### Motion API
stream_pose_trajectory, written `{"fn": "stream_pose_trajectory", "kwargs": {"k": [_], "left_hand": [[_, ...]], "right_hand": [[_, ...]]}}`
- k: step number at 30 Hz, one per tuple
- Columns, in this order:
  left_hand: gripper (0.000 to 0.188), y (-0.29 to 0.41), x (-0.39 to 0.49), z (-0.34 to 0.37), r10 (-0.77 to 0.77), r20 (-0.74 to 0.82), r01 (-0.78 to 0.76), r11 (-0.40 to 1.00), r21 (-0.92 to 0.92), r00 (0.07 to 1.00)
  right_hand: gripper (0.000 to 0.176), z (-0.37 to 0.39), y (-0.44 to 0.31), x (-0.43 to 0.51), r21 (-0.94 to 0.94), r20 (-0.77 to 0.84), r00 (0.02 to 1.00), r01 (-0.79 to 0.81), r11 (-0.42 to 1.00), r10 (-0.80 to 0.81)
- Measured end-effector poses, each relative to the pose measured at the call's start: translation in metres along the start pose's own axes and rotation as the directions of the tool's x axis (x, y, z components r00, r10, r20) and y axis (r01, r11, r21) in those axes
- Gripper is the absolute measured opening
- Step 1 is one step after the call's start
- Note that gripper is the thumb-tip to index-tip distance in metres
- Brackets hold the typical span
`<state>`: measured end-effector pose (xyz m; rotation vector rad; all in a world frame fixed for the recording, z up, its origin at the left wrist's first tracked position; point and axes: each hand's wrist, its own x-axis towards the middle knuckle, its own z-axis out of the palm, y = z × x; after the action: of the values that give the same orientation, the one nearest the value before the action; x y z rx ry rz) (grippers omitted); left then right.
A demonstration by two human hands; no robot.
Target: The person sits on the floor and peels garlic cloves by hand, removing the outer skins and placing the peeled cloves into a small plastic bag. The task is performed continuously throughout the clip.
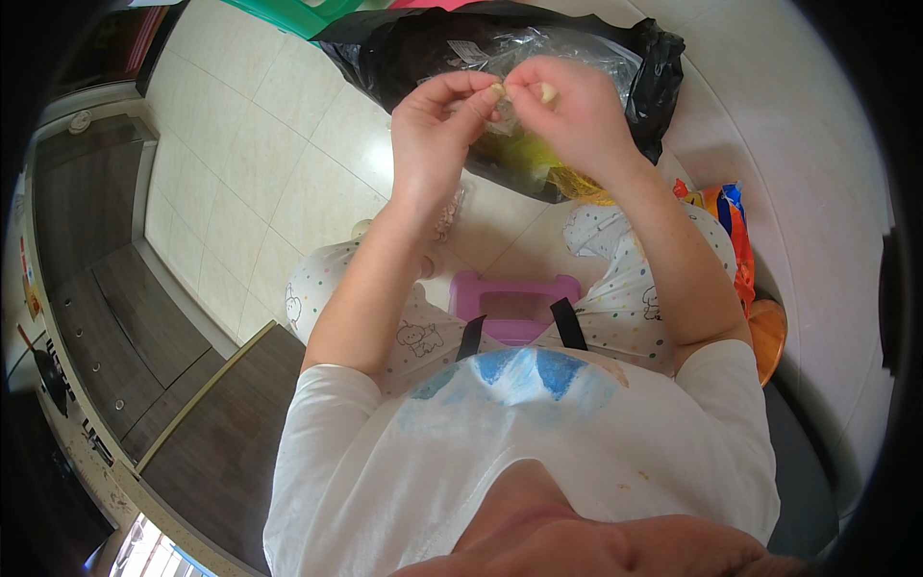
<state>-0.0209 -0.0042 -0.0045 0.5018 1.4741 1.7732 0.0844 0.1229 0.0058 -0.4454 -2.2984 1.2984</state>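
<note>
My left hand [443, 122] and my right hand [570, 108] meet fingertip to fingertip above a black plastic bag [389, 47]. Between the left thumb and forefinger is a small pale piece [497, 89], perhaps a garlic clove. A second pale piece [548, 92] shows in the curl of my right hand. Clear plastic wrapping [606, 61] lies on the bag, and below the hands are a yellow-green thing [526, 155] and yellow netting [577, 184]. What lies under the fingers is partly hidden.
A purple plastic stool [515, 328] stands between my legs. An orange-red packet [739, 231] and an orange round object [768, 335] are beside my right leg. Dark cabinets [108, 324] line the left side; a green plastic item [296, 14] stands at the top. The floor [281, 137] is tiled.
</note>
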Motion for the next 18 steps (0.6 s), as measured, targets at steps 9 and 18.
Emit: {"fn": "stream_pose_trajectory", "kwargs": {"k": [9, 18], "left_hand": [[0.015, 0.0031, 0.0024, -0.0034, -0.07, 0.063, 0.077, 0.99, -0.116, 0.996], [0.017, 0.0, 0.0052, -0.0038, -0.101, 0.142, 0.132, 0.965, -0.228, 0.985]], "right_hand": [[0.015, -0.0034, 0.0035, 0.0023, 0.083, 0.055, 0.994, -0.096, 0.992, 0.092], [0.016, 0.0025, 0.0074, 0.0004, 0.179, -0.014, 0.99, -0.139, 0.974, 0.144]]}}
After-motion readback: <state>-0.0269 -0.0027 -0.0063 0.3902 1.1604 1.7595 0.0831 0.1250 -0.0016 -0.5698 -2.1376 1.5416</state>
